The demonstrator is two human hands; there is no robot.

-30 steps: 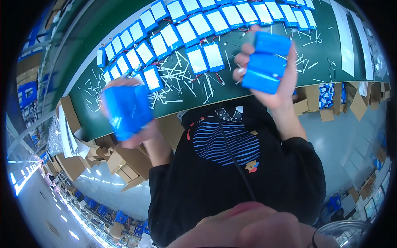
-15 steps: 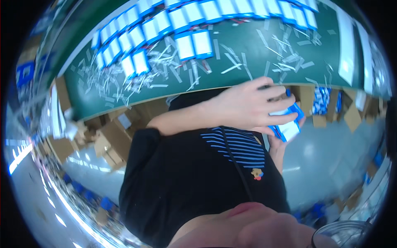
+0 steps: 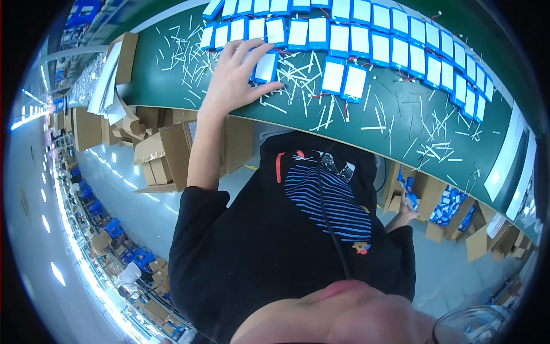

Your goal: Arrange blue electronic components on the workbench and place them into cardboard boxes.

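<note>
My left hand point(image 3: 234, 79) reaches over the green table with its fingers spread across a blue battery pack point(image 3: 265, 68) that has a white face. The thumb lies past the pack's near corner, and the palm hides part of what is beneath. Low on the right, beside a cardboard box under the table edge, my right hand point(image 3: 407, 214) is closed round a blue battery pack point(image 3: 411, 199), seen nearly edge-on. Two more packs point(image 3: 353, 83) lie side by side mid-table, with thin red wires at their ends.
Rows of battery packs point(image 3: 380, 50) line the far side of the table point(image 3: 366, 123). Thin white strips point(image 3: 438, 148) are scattered around. Open cardboard boxes point(image 3: 177, 150) stand below the near edge; one at right holds a heap of blue packs point(image 3: 448, 206). White sheets point(image 3: 507, 163) lie far right.
My hands have parted from the pack they held together. The left has moved out over the table to a pack at left; the right has gone down beside the box with a blue pack.
</note>
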